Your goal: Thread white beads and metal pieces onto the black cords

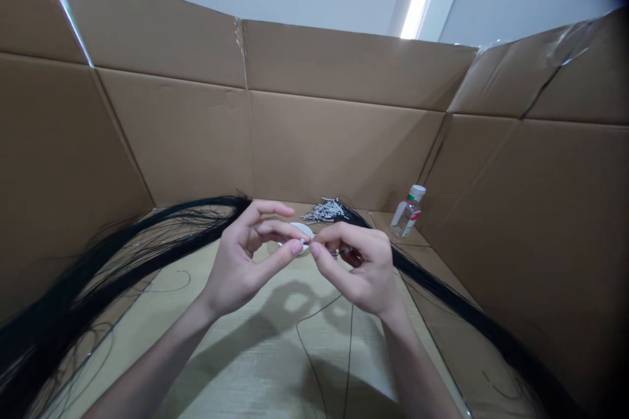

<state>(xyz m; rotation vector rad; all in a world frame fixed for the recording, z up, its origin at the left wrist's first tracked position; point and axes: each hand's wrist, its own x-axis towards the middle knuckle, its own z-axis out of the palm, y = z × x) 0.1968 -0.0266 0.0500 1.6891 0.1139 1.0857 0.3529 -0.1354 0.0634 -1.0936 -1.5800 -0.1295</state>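
Observation:
My left hand [236,268] pinches a tiny pale bead-like piece [303,242] between thumb and fingertips, its other fingers loosely curled above. Close against it, my right hand [366,268] is closed on a thin dark cord [298,327], thumb pressed to the index finger. Two lengths of this cord hang below the right hand toward the mat. The fingertips almost meet; they partly hide the small piece and the cord's end. Just behind them, a white round dish [305,229] is mostly covered by my hands.
A pale mat [255,366] covers the work surface. Long black strand bundles lie at left [162,255] and right [457,301]. Small silvery-white pieces [324,211] are heaped at the right bundle's far end. A clear white-capped bottle [407,215] stands back right. Cardboard walls [344,144] surround the surface.

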